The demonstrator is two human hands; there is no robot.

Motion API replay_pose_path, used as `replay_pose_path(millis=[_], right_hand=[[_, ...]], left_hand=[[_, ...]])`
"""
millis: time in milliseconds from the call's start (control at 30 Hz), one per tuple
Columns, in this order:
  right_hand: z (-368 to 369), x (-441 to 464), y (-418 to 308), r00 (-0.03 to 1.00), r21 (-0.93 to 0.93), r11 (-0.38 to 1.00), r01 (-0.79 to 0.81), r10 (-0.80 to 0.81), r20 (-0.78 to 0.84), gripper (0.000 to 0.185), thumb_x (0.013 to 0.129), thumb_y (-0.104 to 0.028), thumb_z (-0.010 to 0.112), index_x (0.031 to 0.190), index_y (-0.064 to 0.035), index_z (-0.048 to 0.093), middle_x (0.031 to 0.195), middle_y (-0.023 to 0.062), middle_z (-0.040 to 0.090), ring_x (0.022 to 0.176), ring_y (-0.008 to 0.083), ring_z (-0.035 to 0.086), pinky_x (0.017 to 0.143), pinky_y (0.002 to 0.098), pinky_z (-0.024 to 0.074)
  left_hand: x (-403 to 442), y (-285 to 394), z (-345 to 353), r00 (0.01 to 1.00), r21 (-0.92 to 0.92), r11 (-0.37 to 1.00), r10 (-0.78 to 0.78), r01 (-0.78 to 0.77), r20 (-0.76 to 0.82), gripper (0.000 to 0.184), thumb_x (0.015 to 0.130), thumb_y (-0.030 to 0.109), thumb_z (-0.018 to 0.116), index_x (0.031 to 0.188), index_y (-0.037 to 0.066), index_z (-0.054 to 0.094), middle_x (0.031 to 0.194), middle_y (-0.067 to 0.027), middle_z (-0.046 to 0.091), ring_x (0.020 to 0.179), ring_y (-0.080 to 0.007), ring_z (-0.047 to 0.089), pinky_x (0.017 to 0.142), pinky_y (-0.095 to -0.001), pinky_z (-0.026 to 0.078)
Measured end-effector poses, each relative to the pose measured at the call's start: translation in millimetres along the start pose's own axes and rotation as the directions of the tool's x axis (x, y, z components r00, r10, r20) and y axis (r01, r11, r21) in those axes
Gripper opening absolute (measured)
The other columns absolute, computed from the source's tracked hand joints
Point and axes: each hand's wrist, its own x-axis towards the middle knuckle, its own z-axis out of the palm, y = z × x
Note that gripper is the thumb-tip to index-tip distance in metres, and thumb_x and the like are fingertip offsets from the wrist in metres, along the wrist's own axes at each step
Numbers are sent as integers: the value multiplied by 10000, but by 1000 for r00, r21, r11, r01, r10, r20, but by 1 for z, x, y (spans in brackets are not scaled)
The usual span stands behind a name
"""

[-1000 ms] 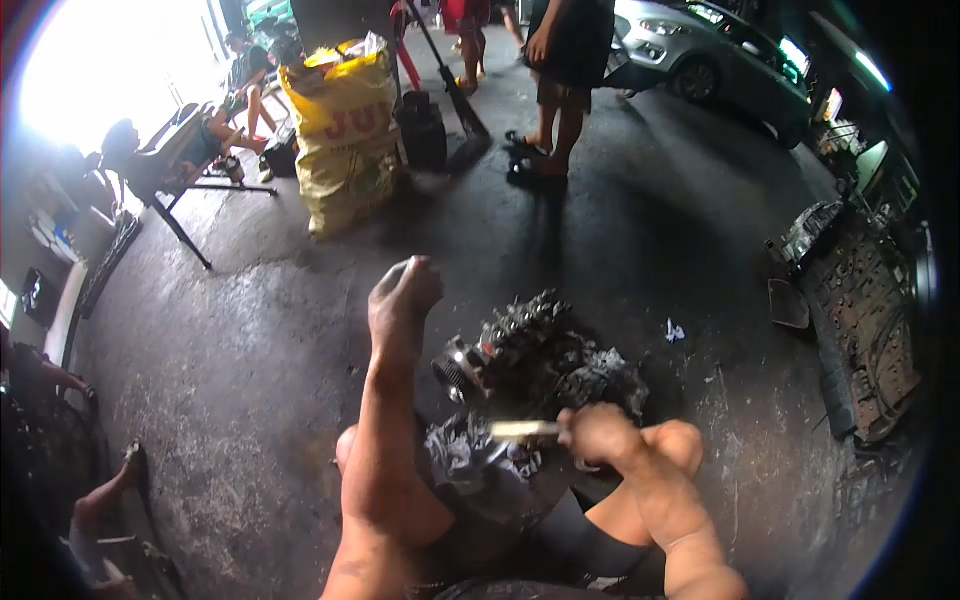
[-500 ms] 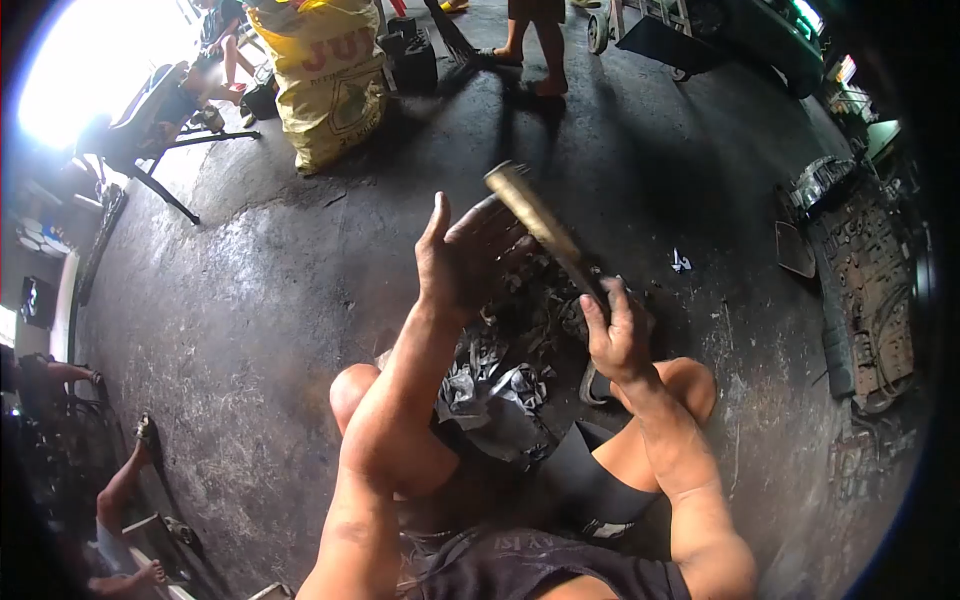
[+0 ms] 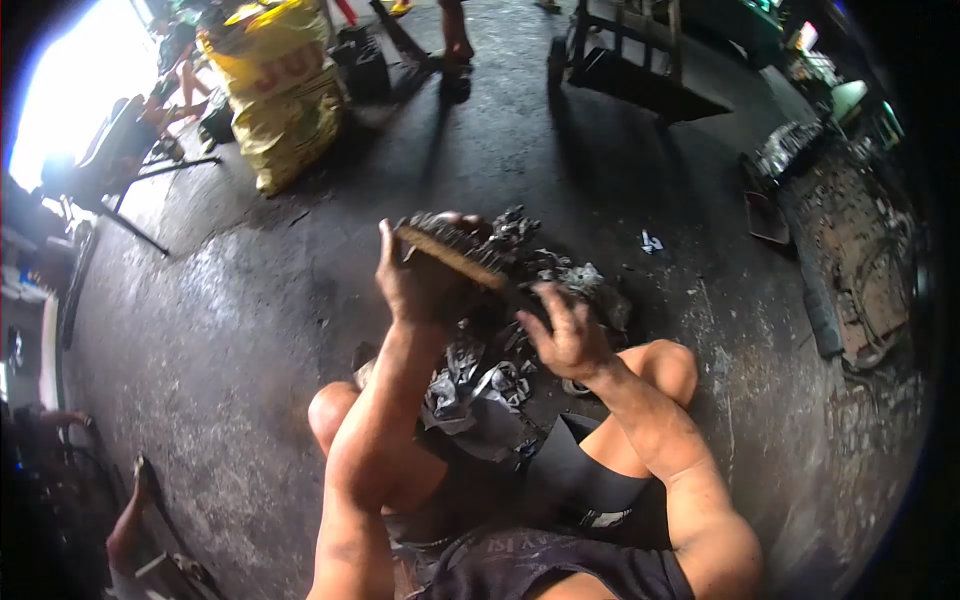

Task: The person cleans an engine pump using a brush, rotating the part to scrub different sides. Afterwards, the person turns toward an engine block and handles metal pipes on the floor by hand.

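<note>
Grip of the right hand [image 3: 575,345] has thumb and fingertips apart beside the dark end of one long brush with tan wooden back [image 3: 450,258]; I cannot tell if it clamps. The brush lies across the left hand [image 3: 408,300], whose closing I also cannot tell. The step seems to be steadying it between two hands; the next move calls for firm hold. Beyond are one grey metal assembly [image 3: 515,232], one yellow printed sack [image 3: 285,90], one dark hand truck [image 3: 650,88].

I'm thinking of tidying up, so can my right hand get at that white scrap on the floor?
Probably yes: your right hand is open beside the brush, and bare floor surrounds the white scrap, though you might have to lean forward.
</note>
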Motion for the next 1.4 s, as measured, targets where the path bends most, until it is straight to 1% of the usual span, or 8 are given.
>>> replay_pose_path(millis=[200,567,700,767,833,933,967,1400], right_hand=[[0,-2,-9,991,109,992,-57,43,128,470,837,-149,740,1218,42,541,1080,257,642,930,437,660,773,463,557],[2,-9,-11,965,68,989,-131,111,239,464,846,-186,728,1220,26,556,1074,244,654,935,426,667,784,456,566],[-10,5,-26,978,132,989,-73,45,205,483,823,-162,735,1225,28,549,1078,241,646,928,407,672,792,438,575],[-1,3,-21,901,52,973,-226,189,392,501,818,-183,728,1237,10,534,1054,227,643,897,418,672,775,455,570],[10,1,-19,931,41,994,-102,80,357,670,919,-312,618,1459,-11,360,1015,307,662,849,460,678,777,504,570],[5,5,-31,938,134,984,-120,68,339,597,937,-343,579,1390,12,421,891,292,681,786,460,683,739,524,569],[-1,5,-36,928,166,967,-191,123,351,423,871,-204,687,1208,2,538,1036,239,641,876,446,669,740,483,561],[-8,-2,-19,922,4,976,-216,202,331,395,906,-298,642,1146,5,561,1010,225,640,845,446,666,757,507,548]], left_hand=[[-4,3,-3,988,15,999,37,-35,-148,664,972,628,393,1025,5,618,930,-144,627,908,-301,583,871,-443,483],[-5,10,-9,996,65,996,61,-57,-67,618,991,565,387,1046,-12,600,990,-133,613,950,-288,566,895,-445,468],[-11,19,-14,979,240,958,183,-157,-93,614,996,553,388,1067,-16,609,983,-127,615,956,-269,566,907,-436,460],[-15,18,-5,983,180,974,158,-139,-93,601,990,557,406,1045,-8,603,947,-123,601,882,-270,558,876,-436,458],[-17,19,0,975,193,969,180,-153,-130,598,984,570,413,1050,2,586,934,-121,590,851,-273,546,844,-440,457],[-17,25,-1,979,199,970,168,-142,-117,598,972,597,422,1067,25,566,939,-114,587,844,-268,543,820,-425,452],[-14,26,-4,984,225,964,160,-138,-82,581,972,594,427,1061,37,567,933,-105,582,842,-262,542,811,-418,451],[-2,7,0,969,328,936,188,-127,-160,589,973,605,434,1017,71,679,889,-94,697,828,-280,665,793,-463,546]])
